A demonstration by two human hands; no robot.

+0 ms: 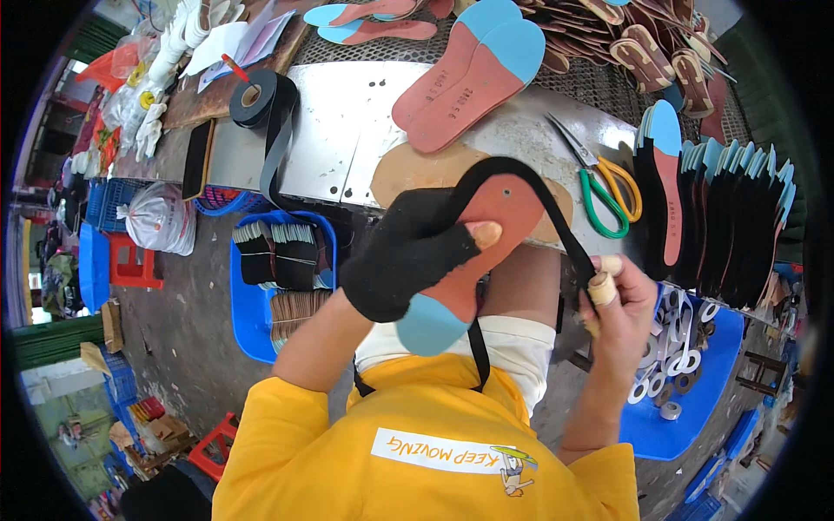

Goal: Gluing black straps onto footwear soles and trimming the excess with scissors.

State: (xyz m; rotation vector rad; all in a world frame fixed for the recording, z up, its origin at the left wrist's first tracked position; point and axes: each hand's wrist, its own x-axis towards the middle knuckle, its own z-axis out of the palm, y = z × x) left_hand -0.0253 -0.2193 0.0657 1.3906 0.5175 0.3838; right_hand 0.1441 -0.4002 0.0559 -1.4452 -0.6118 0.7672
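Observation:
My left hand (401,256), in a black glove with the thumb tip bare, is closed on a shoe insole (506,201). The insole is reddish-brown with a light blue end tilted down toward me. A black strip (560,213) curves round the insole's far end and runs down to my right hand (624,304). That hand is closed on the strip, pinching it between fingers wearing beige finger covers. Another length of black strip (479,354) hangs below the insole. Under the far end lies a tan board (417,169) on the metal worktop.
Scissors (608,195) with green and orange handles lie right of the insole. Two insoles (469,87) lie farther back. Upright black-sided insoles (730,226) line the right. A black tape roll (252,100) stands left. Blue bins (334,252) (669,438) flank me below the worktop.

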